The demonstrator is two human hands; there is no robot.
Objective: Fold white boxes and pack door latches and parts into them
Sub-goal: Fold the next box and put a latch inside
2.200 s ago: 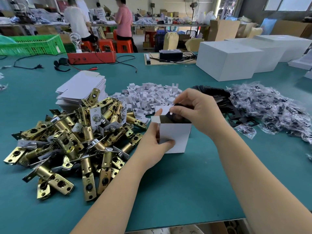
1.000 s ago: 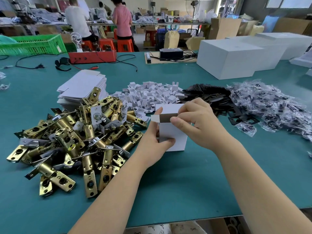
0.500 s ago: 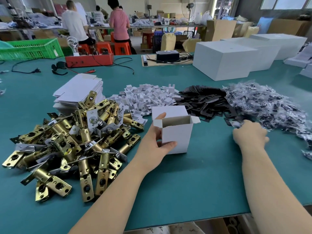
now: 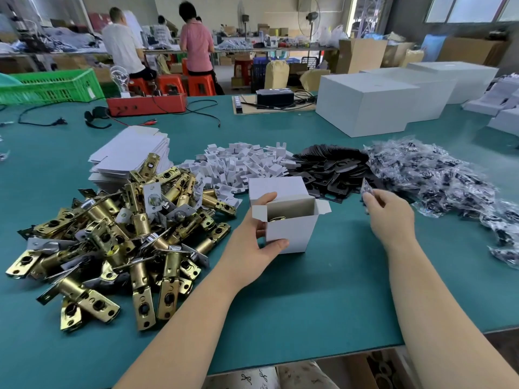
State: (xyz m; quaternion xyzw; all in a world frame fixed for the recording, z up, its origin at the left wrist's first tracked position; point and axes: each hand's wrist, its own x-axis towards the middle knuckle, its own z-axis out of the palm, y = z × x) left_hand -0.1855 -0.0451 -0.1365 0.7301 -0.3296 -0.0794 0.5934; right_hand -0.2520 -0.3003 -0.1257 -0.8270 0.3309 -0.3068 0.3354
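A small white box [image 4: 292, 234] stands upright on the green table with its lid and side flaps open; a brass part shows inside it. My left hand [image 4: 259, 234] grips the box's left side, thumb on the front, fingers behind. My right hand [image 4: 389, 217] is to the right of the box and pinches a small clear screw bag [image 4: 366, 190] above the table. A heap of brass door latches [image 4: 112, 234] lies to the left of the box.
Behind the box lie flat white box blanks [image 4: 132, 153], white card inserts [image 4: 241, 164], black plates [image 4: 331, 169] and a heap of clear screw bags [image 4: 443, 181]. Large white boxes [image 4: 365, 105] stand at the back right. The table's front edge [image 4: 309, 360] is near.
My right hand left the box's top, reached right to the bag heap and now lifts one small bag back toward the box. The left hand kept holding the box.
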